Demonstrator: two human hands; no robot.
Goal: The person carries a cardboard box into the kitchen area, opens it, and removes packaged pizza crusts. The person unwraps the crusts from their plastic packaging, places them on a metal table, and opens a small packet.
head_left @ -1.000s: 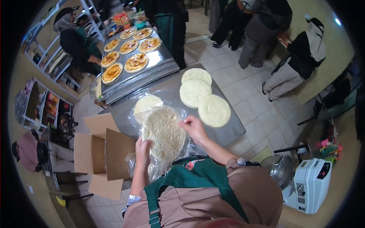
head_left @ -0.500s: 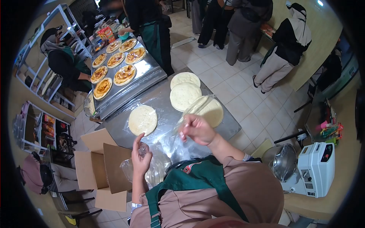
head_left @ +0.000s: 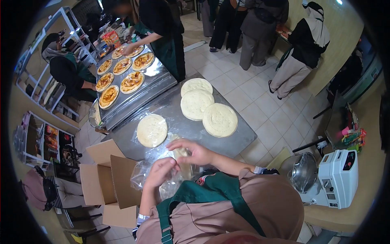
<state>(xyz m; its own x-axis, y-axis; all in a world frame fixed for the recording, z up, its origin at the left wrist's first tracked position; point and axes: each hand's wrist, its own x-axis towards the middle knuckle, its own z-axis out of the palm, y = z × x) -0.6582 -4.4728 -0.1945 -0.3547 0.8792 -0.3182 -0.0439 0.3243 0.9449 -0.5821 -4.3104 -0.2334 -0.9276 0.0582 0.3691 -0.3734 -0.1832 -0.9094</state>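
Both my hands are close together over the near edge of the metal table, at a bunch of clear plastic bags [head_left: 140, 173]. My left hand [head_left: 159, 173] is closed, its thumb and fingertips pinching the plastic. My right hand [head_left: 194, 153] curves over from the other side, its fingers closed on a crumpled piece of the same plastic. A pale flat pizza base [head_left: 152, 130] lies just beyond on clear film. Farther right are three overlapping bases, a far one [head_left: 196, 84], a middle one [head_left: 197, 104] and a near one [head_left: 220, 120].
A neighbouring metal table [head_left: 152, 81] holds several sauced pizzas [head_left: 132, 82], with a co-worker's hand [head_left: 129, 49] over the far ones. An open cardboard box [head_left: 106, 179] stands at left. A white mixer [head_left: 337, 179] with a metal bowl [head_left: 304, 173] is at right. Several people stand behind.
My right hand has come down and left from the near right base, bringing the plastic toward my left hand. That base now shows uncovered. A co-worker's arm has reached over the far pizzas.
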